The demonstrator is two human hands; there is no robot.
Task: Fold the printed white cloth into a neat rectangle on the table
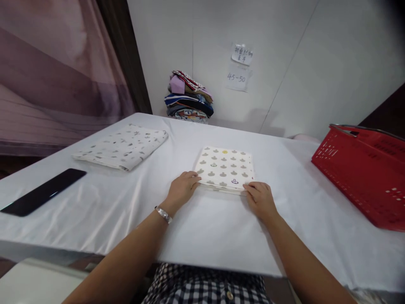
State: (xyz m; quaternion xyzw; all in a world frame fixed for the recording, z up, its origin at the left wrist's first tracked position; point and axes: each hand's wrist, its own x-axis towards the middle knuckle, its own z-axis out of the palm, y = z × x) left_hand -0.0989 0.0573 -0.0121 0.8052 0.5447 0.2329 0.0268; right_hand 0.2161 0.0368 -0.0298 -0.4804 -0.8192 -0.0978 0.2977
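A folded white cloth [224, 167] with grey, yellow and purple printed shapes lies on the table in front of me. My left hand [183, 188] pinches its near left corner between thumb and fingers. At the near right corner, my right hand [260, 198] grips the cloth's edge in the same way. The near edge shows several stacked layers. Farther left rests another folded white cloth [126, 145] with a scattered grey print, apart from both hands.
The table has a white cover [215, 228]. A black phone-like slab [44, 192] lies at the left. A red plastic basket [357, 177] stands at the right. Folded fabrics [190, 99] are piled by the back wall, and handwritten paper signs [238, 78] hang there.
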